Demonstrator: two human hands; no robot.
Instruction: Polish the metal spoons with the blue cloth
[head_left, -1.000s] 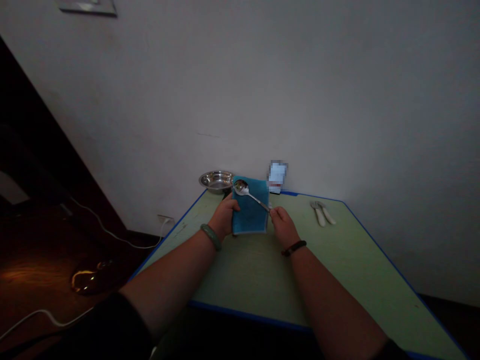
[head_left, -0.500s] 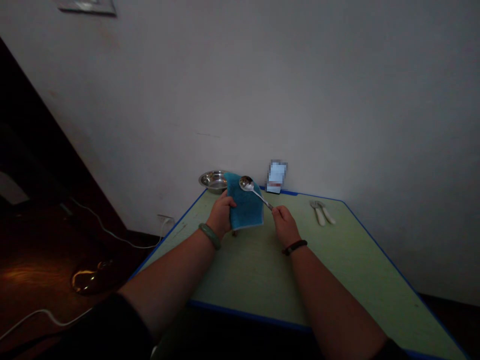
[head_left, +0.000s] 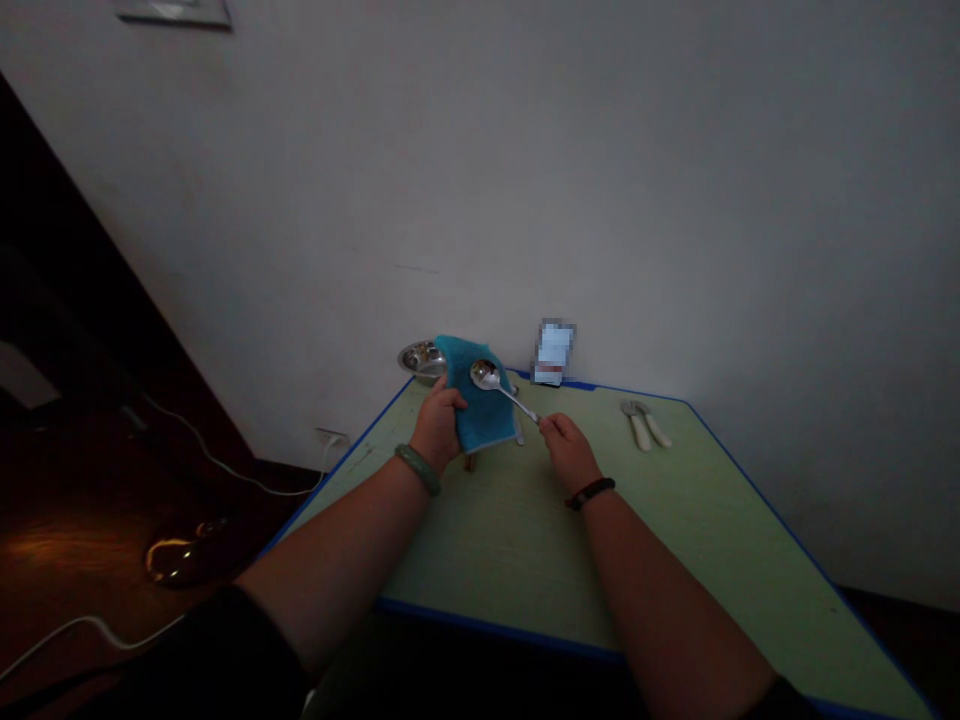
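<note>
My left hand (head_left: 440, 425) is closed around a blue cloth (head_left: 476, 405) and holds it up above the far left part of the green table (head_left: 525, 540). My right hand (head_left: 564, 450) pinches the handle end of a metal spoon (head_left: 499, 386). The spoon's bowl rests against the front of the cloth. A green bangle sits on my left wrist and a dark band on my right.
A steel bowl (head_left: 420, 358) stands at the table's far left corner, partly behind the cloth. A small blurred box (head_left: 555, 352) leans at the wall. Two white-handled utensils (head_left: 643, 424) lie at the far right. Cables run over the dark floor on the left.
My left hand has gathered the cloth from a flat hanging sheet into a bunched fold and shifted it left and up. The spoon's bowl moved slightly with it.
</note>
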